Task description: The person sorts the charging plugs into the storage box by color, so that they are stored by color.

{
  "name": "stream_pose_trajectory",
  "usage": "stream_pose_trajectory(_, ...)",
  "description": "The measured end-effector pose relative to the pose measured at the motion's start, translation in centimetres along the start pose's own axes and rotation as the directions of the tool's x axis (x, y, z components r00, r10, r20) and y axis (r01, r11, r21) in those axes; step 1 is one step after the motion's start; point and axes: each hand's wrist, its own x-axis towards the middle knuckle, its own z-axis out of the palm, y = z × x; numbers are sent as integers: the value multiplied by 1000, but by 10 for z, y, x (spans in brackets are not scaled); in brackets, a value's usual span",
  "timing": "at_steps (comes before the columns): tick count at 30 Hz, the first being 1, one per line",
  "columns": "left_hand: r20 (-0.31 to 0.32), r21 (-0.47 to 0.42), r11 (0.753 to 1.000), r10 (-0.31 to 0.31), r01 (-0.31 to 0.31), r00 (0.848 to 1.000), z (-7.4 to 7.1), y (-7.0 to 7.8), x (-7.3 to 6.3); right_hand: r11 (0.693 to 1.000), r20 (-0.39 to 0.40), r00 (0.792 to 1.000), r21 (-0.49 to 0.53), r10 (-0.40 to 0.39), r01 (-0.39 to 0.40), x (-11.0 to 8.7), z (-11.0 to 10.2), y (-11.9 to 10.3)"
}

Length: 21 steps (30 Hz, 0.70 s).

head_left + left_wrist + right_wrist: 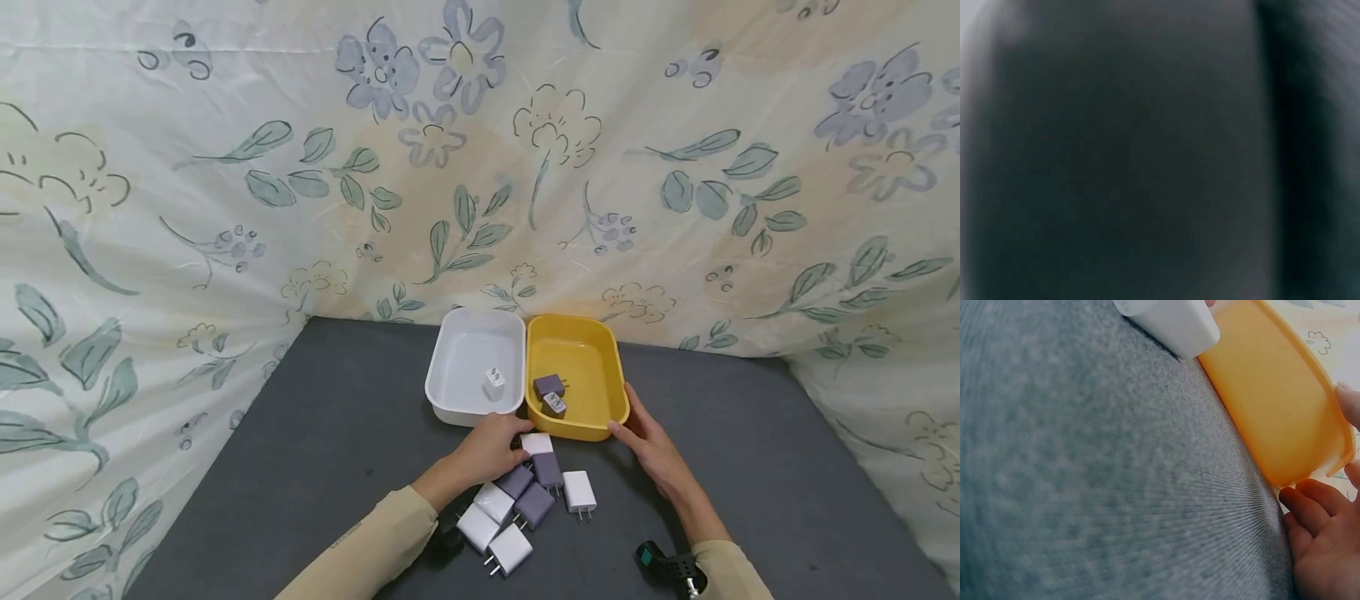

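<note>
My left hand reaches to the far end of a group of plug chargers, thumb and fingers pinching a white charger. Close below it lie a purple charger and several more white and purple ones, prongs showing on some. With the right hand I hold the near right corner of the yellow bin. In the right wrist view, the fingers are at the bin's lower wall, with another digit at its rim. Only a dark blur shows in the left wrist view.
A white bin stands against the yellow bin's left side with one white charger inside. Two purple chargers lie in the yellow bin. A white charger lies apart, right of the group. Floral cloth hangs behind the dark table.
</note>
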Motion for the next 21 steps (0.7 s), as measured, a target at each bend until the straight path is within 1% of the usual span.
stream_pose_trajectory(6,23,46,999,-19,17,1000,1,2,4,1000,10,1000,12,-12,12,0,0,0)
stream_pose_trajectory(11,20,59,998,-17,15,1000,1,3,6,1000,9,1000,3,-14,13,1,0,1)
stream_pose_trajectory(17,19,86,996,-18,16,1000,1,5,8,999,12,999,21,-30,29,1,-1,2)
stream_pose_trajectory(21,12,75,997,-16,15,1000,1,5,8,999,12,999,8,-38,38,0,0,1)
